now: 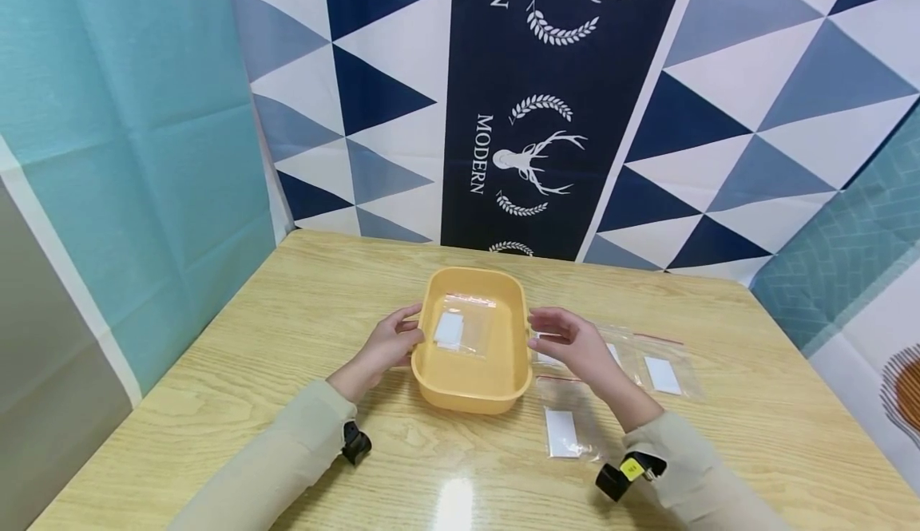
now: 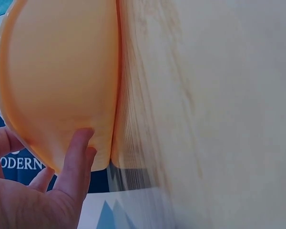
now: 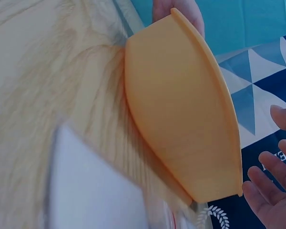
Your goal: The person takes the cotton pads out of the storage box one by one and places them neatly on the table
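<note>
A yellow-orange plastic basin (image 1: 470, 387) stands on the table, with a clear zip bag (image 1: 474, 338) holding a white card (image 1: 450, 329) inside it. My left hand (image 1: 384, 349) grips the basin's left side. In the left wrist view, fingertips (image 2: 83, 136) of that hand lie against the outer wall, and another digit reaches the rim. Beside the right rim is my right hand (image 1: 571, 343), its fingers loosely spread. From the right wrist, this hand (image 3: 271, 186) appears just off the basin's edge, holding nothing.
More clear zip bags with white cards lie right of the basin: one near bag (image 1: 568, 427), one far-right bag (image 1: 664, 371), others partly under the right hand. A patterned cloth (image 1: 388, 116) hangs behind the wooden table (image 1: 323, 291); a teal cloth (image 1: 129, 132) hangs at left.
</note>
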`<state>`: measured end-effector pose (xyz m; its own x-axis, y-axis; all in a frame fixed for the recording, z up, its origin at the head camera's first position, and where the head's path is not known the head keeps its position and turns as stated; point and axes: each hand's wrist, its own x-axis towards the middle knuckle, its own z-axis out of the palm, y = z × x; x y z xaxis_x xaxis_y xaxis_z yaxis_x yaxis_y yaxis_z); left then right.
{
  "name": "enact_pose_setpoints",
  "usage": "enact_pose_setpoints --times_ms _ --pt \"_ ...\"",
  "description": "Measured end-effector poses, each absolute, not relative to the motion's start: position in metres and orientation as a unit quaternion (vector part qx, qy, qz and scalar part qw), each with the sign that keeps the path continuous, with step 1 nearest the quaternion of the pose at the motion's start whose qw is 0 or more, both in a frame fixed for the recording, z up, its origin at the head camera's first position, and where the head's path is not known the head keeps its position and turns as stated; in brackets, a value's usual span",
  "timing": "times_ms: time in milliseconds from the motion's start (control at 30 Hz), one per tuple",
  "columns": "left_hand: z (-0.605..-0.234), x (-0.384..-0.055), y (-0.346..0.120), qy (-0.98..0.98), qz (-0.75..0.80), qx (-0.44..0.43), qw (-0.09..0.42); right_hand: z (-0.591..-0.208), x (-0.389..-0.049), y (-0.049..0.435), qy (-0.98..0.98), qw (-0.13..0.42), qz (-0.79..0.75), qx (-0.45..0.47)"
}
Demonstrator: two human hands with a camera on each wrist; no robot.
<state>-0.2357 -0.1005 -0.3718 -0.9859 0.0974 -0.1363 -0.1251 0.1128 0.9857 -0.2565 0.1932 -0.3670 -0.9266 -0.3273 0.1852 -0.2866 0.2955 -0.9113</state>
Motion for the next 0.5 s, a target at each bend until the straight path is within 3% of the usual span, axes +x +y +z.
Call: enact_pose_setpoints --times_ms 500 --pt "-0.397 -0.255 -0.102 0.742 0.665 -0.021 0.078 -0.358 -0.279 0.171 0.801 0.015 -0.575 -0.167"
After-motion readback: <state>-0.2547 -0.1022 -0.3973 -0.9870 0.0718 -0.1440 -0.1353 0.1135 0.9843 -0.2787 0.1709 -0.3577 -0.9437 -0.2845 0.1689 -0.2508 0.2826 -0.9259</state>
